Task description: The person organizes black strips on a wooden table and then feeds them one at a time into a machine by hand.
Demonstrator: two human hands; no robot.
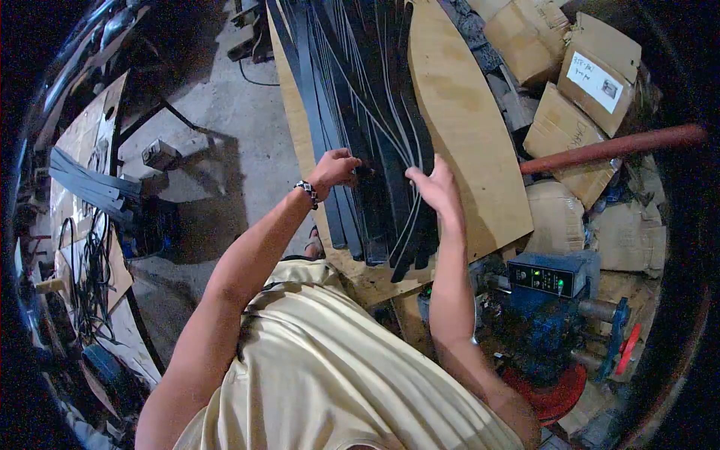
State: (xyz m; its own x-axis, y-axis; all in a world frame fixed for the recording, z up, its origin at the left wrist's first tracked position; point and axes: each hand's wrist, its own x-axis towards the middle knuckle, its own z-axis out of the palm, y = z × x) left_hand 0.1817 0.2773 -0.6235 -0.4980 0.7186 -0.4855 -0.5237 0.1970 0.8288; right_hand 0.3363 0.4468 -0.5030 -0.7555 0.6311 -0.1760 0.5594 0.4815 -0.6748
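Note:
Long black strips (375, 202) lie lengthwise in a thick bundle on a wooden board (472, 127). My left hand (335, 169), with a patterned band at the wrist, is over the left part of the bundle, its fingers curled at the strips; what they pinch is too small to make out. My right hand (439, 187) is at the right edge of the bundle, thumb toward the thin strips and the other fingers partly hidden behind it. Several narrow strips cross and curve beside its thumb. The lower strip ends are uneven near the board's front edge.
Cardboard boxes (570, 142) stand at the right, with a red bar (615, 148) across them. A blue machine (547, 277) with lit green lights is at the lower right. At the left, another table (82, 142) holds grey strips (94, 184) and dark cords (94, 270).

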